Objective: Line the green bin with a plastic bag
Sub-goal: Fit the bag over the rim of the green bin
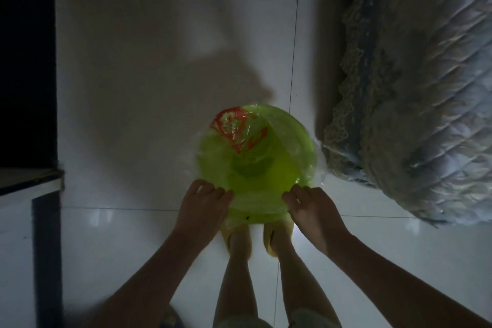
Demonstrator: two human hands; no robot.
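Note:
A round green bin (290,136) stands on the white tiled floor just ahead of my feet. A clear plastic bag (239,128) with red print lies inside it, and its edge spills over the rim on the right. My left hand (205,208) pinches the bag at the near left rim. At the near right rim my right hand (311,208) grips the bag too. Both hands press the plastic against the bin's near edge.
A bed with a quilted cover and lace trim (415,88) stands close on the right, almost touching the bin. A dark piece of furniture (26,74) fills the left side. My feet in yellow slippers (271,234) stand right behind the bin.

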